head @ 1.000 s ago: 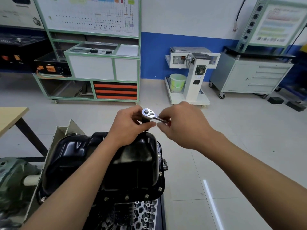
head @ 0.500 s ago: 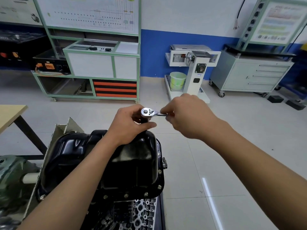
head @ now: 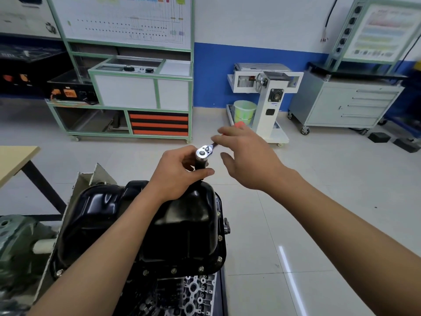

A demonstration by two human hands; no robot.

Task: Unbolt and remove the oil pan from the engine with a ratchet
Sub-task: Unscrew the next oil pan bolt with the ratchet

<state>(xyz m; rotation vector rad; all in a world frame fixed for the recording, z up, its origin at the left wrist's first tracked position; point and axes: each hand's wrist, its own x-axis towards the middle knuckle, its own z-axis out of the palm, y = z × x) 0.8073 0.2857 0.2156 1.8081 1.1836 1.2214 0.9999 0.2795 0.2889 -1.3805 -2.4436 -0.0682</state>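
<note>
The black oil pan [head: 186, 220] sits upside-up on the engine [head: 196, 293], with several bolts [head: 219, 259] showing along its right and near flange. A chrome ratchet [head: 203, 152] stands over the pan's far edge on a dark socket. My left hand [head: 177, 174] grips that socket just under the ratchet head. My right hand [head: 248, 156] lies over the handle with fingers nearly straight and the thumb spread apart below it. The handle's red end [head: 239, 124] pokes out beyond my right hand.
A wooden table [head: 16, 160] stands at the left. Across the tiled floor are a green-framed trainer bench [head: 141, 96], a white machine stand [head: 271, 94] with a green bucket [head: 245, 110], and a grey drawer cabinet [head: 346, 103] on wheels.
The ratchet handle has swung away from me, from pointing right to pointing far-right. My right hand followed it and its fingers have straightened from a pinch. My left hand stayed on the socket.
</note>
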